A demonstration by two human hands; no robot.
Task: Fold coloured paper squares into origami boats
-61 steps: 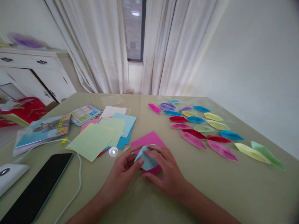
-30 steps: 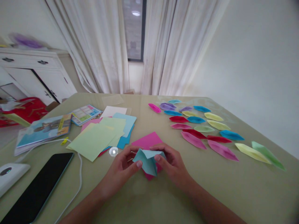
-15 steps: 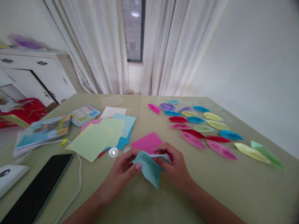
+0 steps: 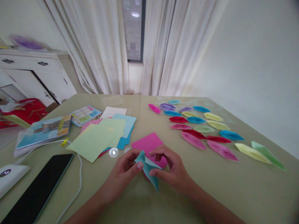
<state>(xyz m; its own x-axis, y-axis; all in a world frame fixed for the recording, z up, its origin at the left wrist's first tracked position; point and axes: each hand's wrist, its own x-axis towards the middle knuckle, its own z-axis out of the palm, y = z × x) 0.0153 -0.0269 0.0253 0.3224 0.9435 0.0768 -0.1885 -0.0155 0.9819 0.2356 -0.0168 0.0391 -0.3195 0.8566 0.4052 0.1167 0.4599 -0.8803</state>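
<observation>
A light blue paper point(image 4: 149, 171), folded with points sticking up and down, is held off the table. My left hand point(image 4: 127, 165) pinches its left side between thumb and fingers. On the other side, my right hand point(image 4: 171, 166) has its thumb against the paper's right part, with the index finger curled above and apart from the thumb. Just behind both hands lies a flat magenta paper square point(image 4: 147, 143), partly covered by them.
Folded paper boat-like shapes point(image 4: 221, 150) in several colours lie in rows at right. Left of centre is a stack of coloured sheets point(image 4: 93, 140) beside a clear round piece point(image 4: 113, 152). Booklets point(image 4: 44, 130), a phone point(image 4: 39, 189) and a white cable point(image 4: 80, 174) occupy the left.
My right fingers have come off the paper's upper edge and spread from the thumb. The paper has turned, and its top now rises to a point near my left hand.
</observation>
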